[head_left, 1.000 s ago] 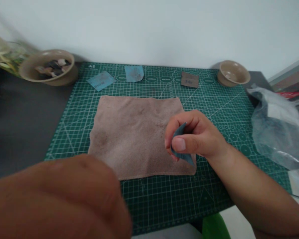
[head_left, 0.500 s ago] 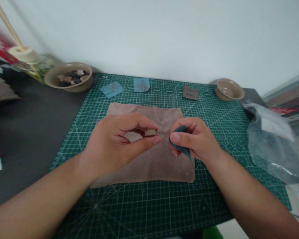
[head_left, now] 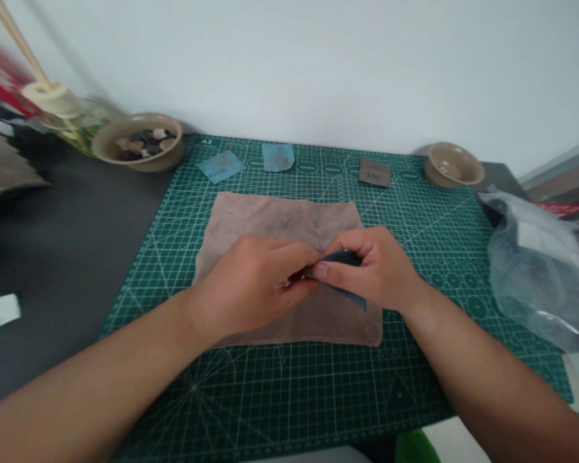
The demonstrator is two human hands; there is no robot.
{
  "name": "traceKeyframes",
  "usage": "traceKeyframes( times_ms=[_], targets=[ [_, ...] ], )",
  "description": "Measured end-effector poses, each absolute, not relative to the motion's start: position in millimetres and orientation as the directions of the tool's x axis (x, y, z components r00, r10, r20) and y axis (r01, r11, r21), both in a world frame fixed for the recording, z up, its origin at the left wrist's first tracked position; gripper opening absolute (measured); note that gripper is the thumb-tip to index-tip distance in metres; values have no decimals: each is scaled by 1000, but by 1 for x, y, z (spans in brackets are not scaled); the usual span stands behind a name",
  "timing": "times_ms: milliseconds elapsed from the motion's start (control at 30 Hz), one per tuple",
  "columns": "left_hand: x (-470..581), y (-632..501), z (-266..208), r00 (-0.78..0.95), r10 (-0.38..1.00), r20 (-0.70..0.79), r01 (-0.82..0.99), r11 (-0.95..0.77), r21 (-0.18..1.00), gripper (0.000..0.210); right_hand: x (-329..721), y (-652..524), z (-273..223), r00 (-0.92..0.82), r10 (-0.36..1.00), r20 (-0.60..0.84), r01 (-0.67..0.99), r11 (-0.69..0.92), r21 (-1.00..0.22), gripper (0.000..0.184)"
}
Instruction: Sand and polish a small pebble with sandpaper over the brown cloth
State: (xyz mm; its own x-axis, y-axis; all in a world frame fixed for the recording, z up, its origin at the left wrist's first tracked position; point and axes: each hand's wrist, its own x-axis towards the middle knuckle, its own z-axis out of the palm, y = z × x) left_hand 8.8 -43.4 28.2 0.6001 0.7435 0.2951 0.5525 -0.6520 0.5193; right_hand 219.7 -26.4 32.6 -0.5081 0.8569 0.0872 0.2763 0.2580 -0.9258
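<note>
My left hand (head_left: 260, 283) is closed in a pinch around a small grey-beige stone, which the fingers now almost wholly hide. My right hand (head_left: 371, 270) grips a folded piece of dark blue-grey sandpaper (head_left: 345, 258) between thumb and fingers. Both sets of fingertips meet, with the sandpaper against the stone's end; the exact contact is hidden. Beneath the hands a brown cloth (head_left: 280, 218) lies spread on a green cutting mat (head_left: 289, 399).
Two light-blue sandpaper pieces (head_left: 222, 166) and a brown-grey one (head_left: 375, 172) lie along the mat's back. A bowl of stones (head_left: 139, 164) stands back left, a smaller bowl (head_left: 453, 180) back right. A clear plastic bag (head_left: 535, 283) lies right, a reed diffuser (head_left: 53, 99) far left.
My left hand has moved right, bringing the stone to the sandpaper in my right hand. The gap between the hands has closed. The view has shifted slightly.
</note>
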Motion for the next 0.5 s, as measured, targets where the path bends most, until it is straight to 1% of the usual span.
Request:
traceKeyframes(
  times_ms=[100,233,300,433,500],
  targets=[
    [9,-43,27,601,754,263,583,-639,501,12,219,-27,31,-509,856,97,329,297,-896,20],
    [10,-42,27,605,757,246,573,-629,525,11,219,-27,32,-508,859,56,342,261,-903,22],
    [10,-42,27,598,764,243,554,-613,563,10,221,-26,33,-512,858,39,319,232,-919,24],
    [11,-41,31,566,788,243,472,-552,688,5,224,-24,33,-503,864,14,241,155,-958,25],
    [12,-41,33,552,787,274,416,-545,728,5,225,-24,32,-505,863,0,191,112,-975,25]
  ],
)
